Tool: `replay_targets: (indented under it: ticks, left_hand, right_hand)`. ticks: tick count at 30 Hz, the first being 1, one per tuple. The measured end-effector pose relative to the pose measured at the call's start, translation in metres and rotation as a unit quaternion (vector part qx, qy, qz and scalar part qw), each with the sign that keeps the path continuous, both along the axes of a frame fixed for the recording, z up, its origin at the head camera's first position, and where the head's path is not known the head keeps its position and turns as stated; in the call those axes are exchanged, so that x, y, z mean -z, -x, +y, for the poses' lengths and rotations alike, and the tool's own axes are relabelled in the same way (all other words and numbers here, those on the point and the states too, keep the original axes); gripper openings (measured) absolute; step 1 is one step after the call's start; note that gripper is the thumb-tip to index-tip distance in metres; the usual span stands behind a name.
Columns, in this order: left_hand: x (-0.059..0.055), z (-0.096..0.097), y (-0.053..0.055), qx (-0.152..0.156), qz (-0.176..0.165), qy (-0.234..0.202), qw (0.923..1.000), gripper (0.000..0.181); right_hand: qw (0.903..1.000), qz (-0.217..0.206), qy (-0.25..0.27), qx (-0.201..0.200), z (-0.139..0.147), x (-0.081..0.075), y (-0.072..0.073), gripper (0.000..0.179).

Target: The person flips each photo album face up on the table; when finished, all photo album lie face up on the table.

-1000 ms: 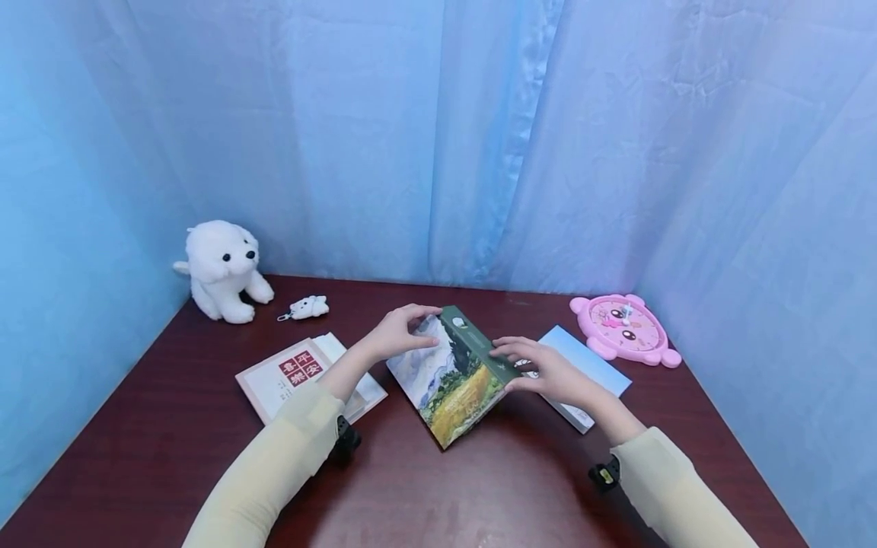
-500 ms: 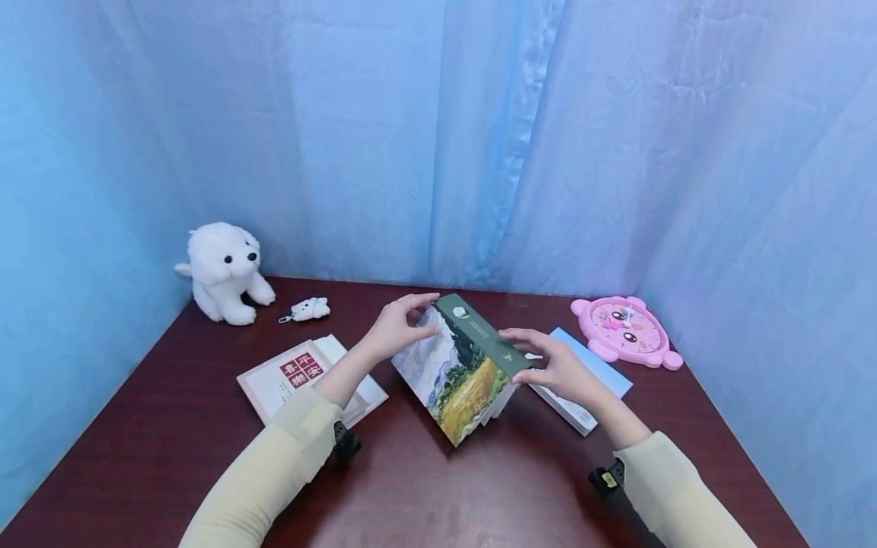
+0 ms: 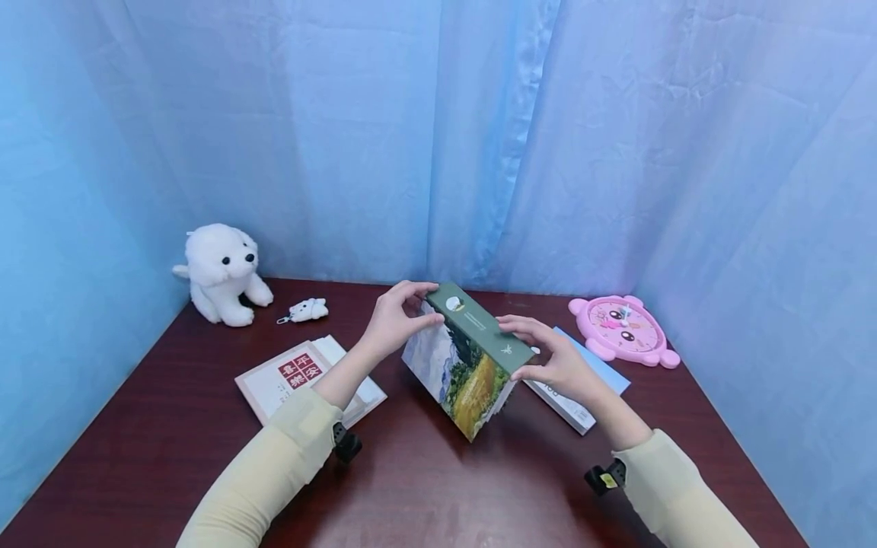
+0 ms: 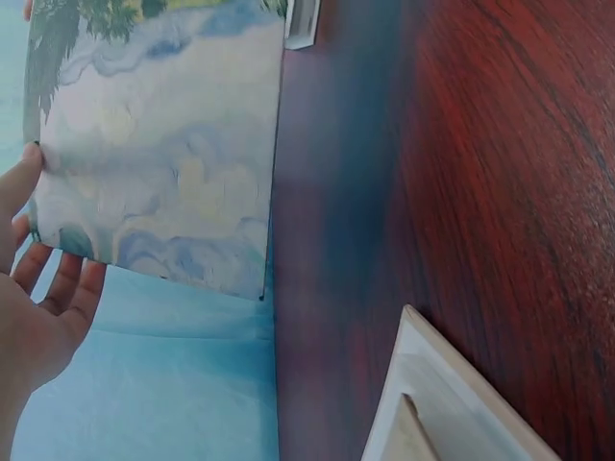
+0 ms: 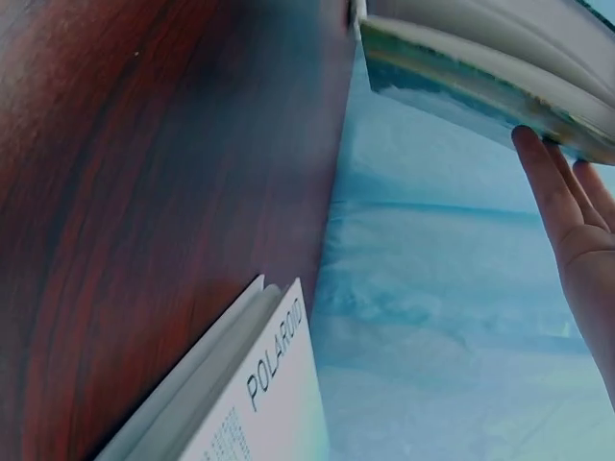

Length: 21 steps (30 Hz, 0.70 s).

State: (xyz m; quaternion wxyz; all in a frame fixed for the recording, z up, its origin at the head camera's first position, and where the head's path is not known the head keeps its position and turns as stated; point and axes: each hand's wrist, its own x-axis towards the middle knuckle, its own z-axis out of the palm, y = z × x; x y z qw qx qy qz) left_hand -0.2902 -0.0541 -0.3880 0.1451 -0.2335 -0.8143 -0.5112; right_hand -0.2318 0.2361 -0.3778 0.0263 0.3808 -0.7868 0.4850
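Since half a second ago the book (image 3: 466,358) has risen a little and rolled, so its green spine (image 3: 482,326) now faces more upward; both hands have gone with it, while the things around it lie much as they did.

Take the book as the centre of a clock, 12 o'clock being the curtain (image 3: 342,137). It is held tilted above the middle of the table (image 3: 438,502), spine uppermost; whether its lowest corner touches the wood I cannot tell. At 10 o'clock the left hand (image 3: 397,316) grips the far end, thumb on the painted cover (image 4: 163,144), fingers behind, parted by about the book's thickness. At 3 o'clock the right hand (image 3: 555,365) grips the near end, thumb at the spine's corner, fingers along the other side, about as far apart.

Near 9 o'clock lies the white book (image 3: 294,384); at 3, partly behind the right hand, the blue book (image 3: 603,369), with the pink clock (image 3: 626,331) beyond it.

Handling it well, I judge, means equal pressure at both ends and turning the two wrists together. The pages (image 3: 503,397) look slightly loose at the near end, so pinching both covers there should keep them from fanning.
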Motion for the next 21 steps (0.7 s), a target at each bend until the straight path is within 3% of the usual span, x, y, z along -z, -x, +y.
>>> replay_targets:
  ticks: [3, 9, 14, 17, 21]
  left_hand:
    - [-0.003, 0.0, -0.001, -0.01, 0.011, -0.015, 0.9998, 0.052]
    - [-0.009, -0.001, -0.003, -0.024, -0.006, -0.021, 0.9995, 0.057]
    - [-0.013, -0.003, -0.003, -0.03, -0.001, -0.004, 0.9995, 0.06]
    - [-0.015, -0.004, -0.004, -0.025, 0.001, -0.006, 0.9997, 0.059]
    - [-0.018, -0.005, -0.006, -0.01, -0.006, -0.025, 0.9996, 0.057]
  right_hand:
    - [0.9998, 0.002, 0.017, -0.01, -0.003, -0.001, -0.001, 0.066]
    - [0.9986, 0.038, 0.034, -0.015, -0.015, -0.005, -0.007, 0.067]
    - [0.9963, 0.057, 0.053, -0.036, -0.025, -0.019, -0.017, 0.073]
    - [0.9965, 0.052, 0.053, -0.039, -0.028, -0.024, -0.02, 0.076]
    - [0.9974, 0.031, 0.053, -0.038, -0.024, -0.018, -0.015, 0.077]
